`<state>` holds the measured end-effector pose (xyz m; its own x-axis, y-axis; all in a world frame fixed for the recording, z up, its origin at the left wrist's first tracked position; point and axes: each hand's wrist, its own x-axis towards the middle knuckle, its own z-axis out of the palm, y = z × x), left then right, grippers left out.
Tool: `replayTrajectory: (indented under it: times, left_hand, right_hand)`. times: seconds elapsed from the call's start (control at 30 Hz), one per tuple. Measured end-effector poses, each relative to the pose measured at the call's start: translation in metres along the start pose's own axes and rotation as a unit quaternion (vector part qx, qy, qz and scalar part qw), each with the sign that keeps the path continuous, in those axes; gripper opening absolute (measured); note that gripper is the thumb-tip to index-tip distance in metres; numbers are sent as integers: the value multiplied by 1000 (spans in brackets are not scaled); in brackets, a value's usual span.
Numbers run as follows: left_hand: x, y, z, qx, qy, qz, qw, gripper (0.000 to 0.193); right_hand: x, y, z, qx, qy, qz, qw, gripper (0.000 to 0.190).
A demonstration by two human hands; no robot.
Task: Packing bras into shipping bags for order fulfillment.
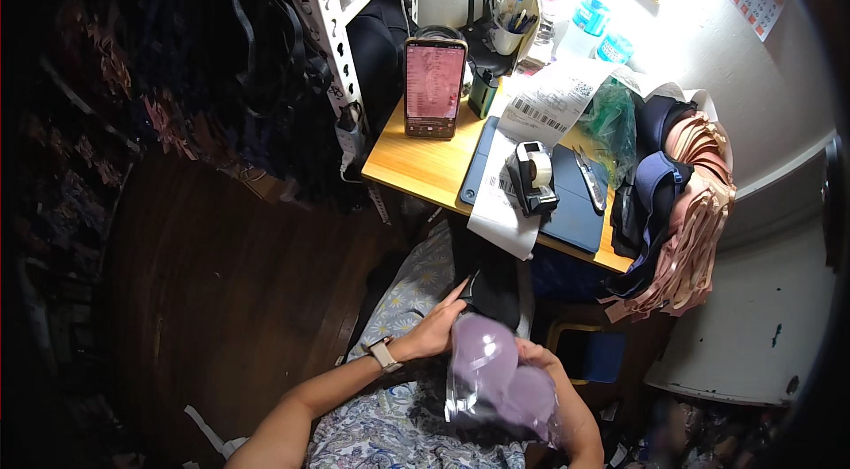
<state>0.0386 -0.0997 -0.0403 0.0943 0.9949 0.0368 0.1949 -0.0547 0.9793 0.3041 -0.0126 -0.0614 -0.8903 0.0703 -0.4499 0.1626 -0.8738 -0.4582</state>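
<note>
A lilac moulded-cup bra [488, 356] in a clear plastic bag [465, 399] lies above my lap. My left hand [435, 329], with a watch at the wrist, is at the bag's upper left side, its fingers beside a small dark object [470, 293] that I cannot make out. On the right, my right hand [536, 356] grips the edge of the bagged bra, its fingers partly hidden behind the plastic. Dark fabric [495, 276] lies over my legs just beyond the hands.
The wooden table [392, 160] carries a propped phone [433, 90], a tape dispenser [533, 180] on printed labels [508, 203], thread snips [589, 180] and a dark blue tablet case [574, 223]. Stacked bras [697, 203] hang over its right edge. A white perforated shelf post [325, 37] stands left.
</note>
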Motion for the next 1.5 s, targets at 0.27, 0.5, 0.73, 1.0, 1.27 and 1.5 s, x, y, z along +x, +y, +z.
replayTrajectory:
  times: [0.27, 0.5, 0.73, 1.0, 1.27, 1.5]
  left_hand:
    - [-7, 12, 2, 98, 3, 22, 995, 51]
    - [0, 25, 15, 222, -10, 3, 975, 46]
    - [-10, 28, 13, 195, -75, 26, 978, 55]
    - [-13, 20, 18, 157, -7, 67, 985, 54]
    - [-29, 2, 33, 156, -28, 27, 987, 52]
    - [-21, 11, 43, 110, -19, 33, 993, 64]
  right_hand:
    - [-1, -2, 20, -148, 249, -65, 955, 59]
    - [39, -4, 53, -297, 270, -81, 912, 60]
    - [58, -12, 25, -103, 403, -111, 903, 34]
    - [-4, 3, 16, -28, 213, -142, 966, 43]
    - [-18, 47, 46, -78, 266, -142, 950, 63]
    - [15, 15, 64, 274, 334, -250, 867, 39]
